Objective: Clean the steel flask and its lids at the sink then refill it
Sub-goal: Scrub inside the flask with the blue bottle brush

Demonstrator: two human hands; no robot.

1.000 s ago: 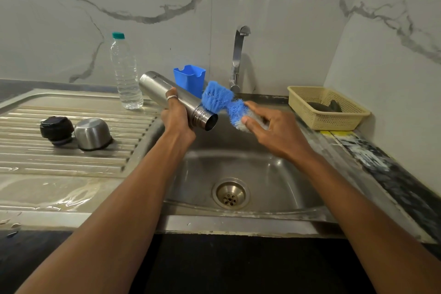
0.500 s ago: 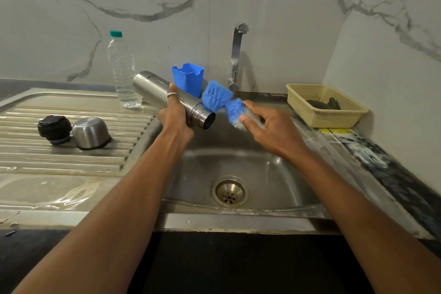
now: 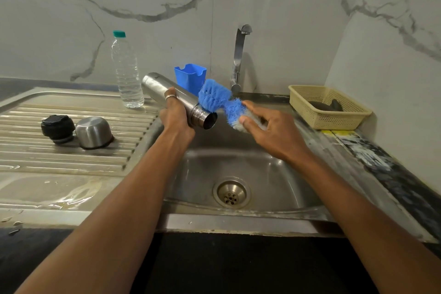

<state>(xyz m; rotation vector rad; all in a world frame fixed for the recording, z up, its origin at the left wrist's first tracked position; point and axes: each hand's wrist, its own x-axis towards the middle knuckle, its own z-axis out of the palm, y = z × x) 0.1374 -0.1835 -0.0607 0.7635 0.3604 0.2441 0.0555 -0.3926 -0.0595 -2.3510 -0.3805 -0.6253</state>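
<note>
My left hand (image 3: 175, 115) grips the open steel flask (image 3: 167, 93) around its middle, holding it tilted over the sink (image 3: 269, 174) with its threaded mouth pointing right and down. My right hand (image 3: 269, 130) holds a blue bristle brush (image 3: 214, 96) by its pale handle, the bristle head just right of and above the flask's mouth, outside it. On the ribbed drainboard (image 3: 59, 157) to the left, the black inner lid (image 3: 58, 128) and the steel cup lid (image 3: 94, 131), mouth down, lie side by side.
A clear water bottle (image 3: 126, 74) with a green cap stands behind the flask. A blue plastic holder (image 3: 191, 76) sits by the tap (image 3: 239, 54), which is not running. At the right stands a beige basket (image 3: 329, 107) with a dark object inside. Water pools on the drainboard's front.
Both hands with flask and brush stay almost in place; the brush head has drawn slightly away from the flask's mouth and my right fingers have loosened a little.
</note>
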